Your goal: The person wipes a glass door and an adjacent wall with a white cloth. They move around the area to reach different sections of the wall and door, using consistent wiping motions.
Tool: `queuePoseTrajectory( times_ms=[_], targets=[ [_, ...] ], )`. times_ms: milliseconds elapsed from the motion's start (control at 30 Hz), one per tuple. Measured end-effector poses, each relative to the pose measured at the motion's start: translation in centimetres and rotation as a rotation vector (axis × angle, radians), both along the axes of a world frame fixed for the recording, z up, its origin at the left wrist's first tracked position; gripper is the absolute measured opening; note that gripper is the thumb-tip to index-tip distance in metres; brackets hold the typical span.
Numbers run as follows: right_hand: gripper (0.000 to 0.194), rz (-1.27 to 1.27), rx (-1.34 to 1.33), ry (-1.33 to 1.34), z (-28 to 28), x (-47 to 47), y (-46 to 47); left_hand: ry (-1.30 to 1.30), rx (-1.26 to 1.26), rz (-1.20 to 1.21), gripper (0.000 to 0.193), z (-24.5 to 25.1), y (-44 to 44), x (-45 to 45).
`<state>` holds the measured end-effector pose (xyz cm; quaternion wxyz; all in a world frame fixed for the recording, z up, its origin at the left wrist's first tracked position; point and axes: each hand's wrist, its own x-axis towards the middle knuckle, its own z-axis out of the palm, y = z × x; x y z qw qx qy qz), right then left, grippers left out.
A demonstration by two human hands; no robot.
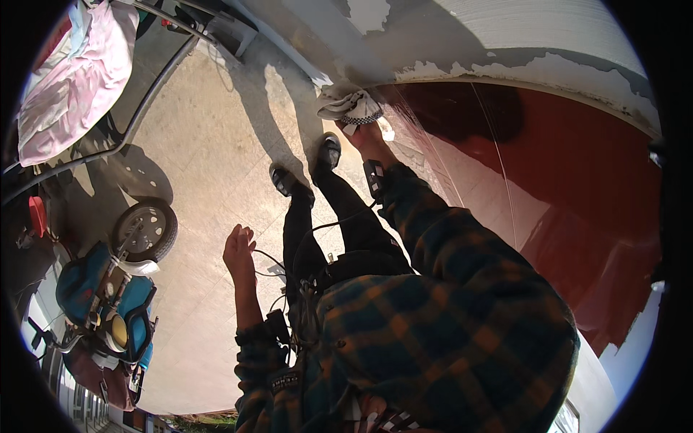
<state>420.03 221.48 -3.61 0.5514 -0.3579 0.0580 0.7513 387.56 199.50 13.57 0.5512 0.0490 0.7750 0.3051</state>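
My right hand (364,138) grips a crumpled white cloth (346,104) with dark patches and a black-and-white checked border. The bunched cloth is held out in front of me, close to the glossy red surface (574,157) on my right. A dark box is strapped at my right wrist, with a cable running from it. My left hand (240,248) hangs over the floor to the left of my legs. Its fingers are loosely curled, and nothing shows in them.
A three-wheeled or two-wheeled vehicle (111,319) with a front wheel and round headlamp stands at left. Beyond it, pink fabric (81,103) lies over a metal-railed frame (157,92). Peeling wall paint (520,70) edges the red surface. Tiled floor (216,151) lies under my shoes.
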Motion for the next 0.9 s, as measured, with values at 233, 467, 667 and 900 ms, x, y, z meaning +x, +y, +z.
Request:
queuePoseTrajectory(
  times_ms=[233, 467, 667, 900],
  targets=[
    [0.033, -0.190, -0.259, -0.446, 2.8, 5.3, -8.8, -0.001, 0.103, -0.049, 0.051, 2.6, 3.2, -1.6],
    [0.042, 0.750, 0.088, -1.732, -1.4, 13.0, -16.2, 0.021, 0.104, -0.068, 0.049, 2.9, 3.3, -3.0],
    [0.036, 0.679, 0.478, -1.654, -0.3, 5.4, -6.4, 0.021, 0.050, -0.094, 0.049, 1.3, 0.9, -3.3],
    [0.029, 0.381, 0.126, -0.591, 6.0, -3.7, 3.3, 0.021, 0.061, -0.094, 0.049, 1.4, 0.0, -3.1]
  ],
)
